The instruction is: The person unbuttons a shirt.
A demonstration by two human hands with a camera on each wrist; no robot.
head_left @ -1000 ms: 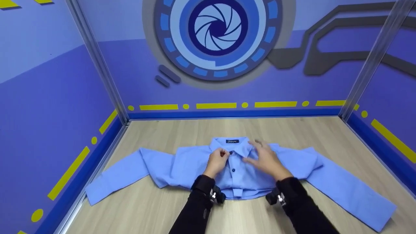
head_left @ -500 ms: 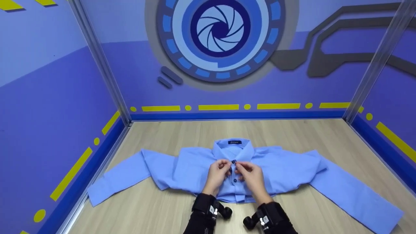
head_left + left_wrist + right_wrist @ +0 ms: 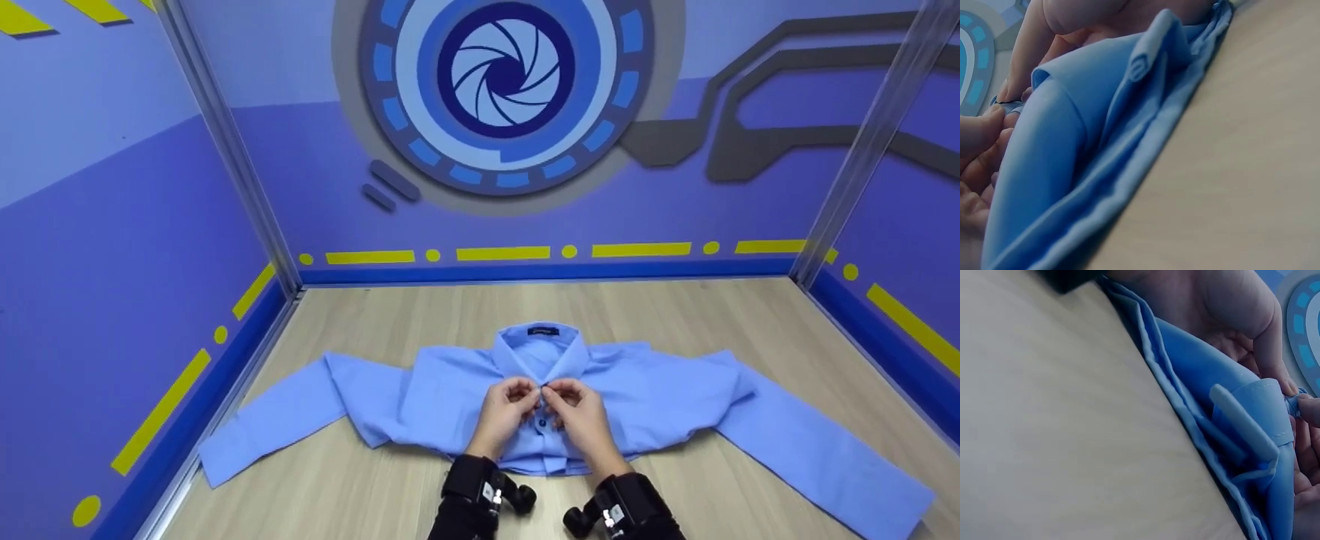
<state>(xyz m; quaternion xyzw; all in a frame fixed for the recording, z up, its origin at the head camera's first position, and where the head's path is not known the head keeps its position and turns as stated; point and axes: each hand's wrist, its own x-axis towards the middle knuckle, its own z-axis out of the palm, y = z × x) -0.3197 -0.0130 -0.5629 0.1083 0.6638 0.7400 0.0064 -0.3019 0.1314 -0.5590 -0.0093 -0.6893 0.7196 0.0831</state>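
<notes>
A light blue button-up shirt lies front side up on the table, its sleeves spread to both sides. My left hand pinches the front placket just below the collar. Fingertip to fingertip with it, my right hand pinches the same spot from the other side. A dark button shows between the hands, lower on the placket. The top button is mostly hidden by the fingertips. In the left wrist view the shirt's fabric is bunched up below the pinched spot; a folded hem shows in the right wrist view.
The wood-grain table stretches around the shirt. Printed blue panels stand behind it and at both sides, with metal posts at the corners. The left sleeve end reaches near the table's left edge.
The right hand has come from the collar on the right down to the placket and now pinches it beside the left hand. The top button, visible half a second ago, is now mostly covered.
</notes>
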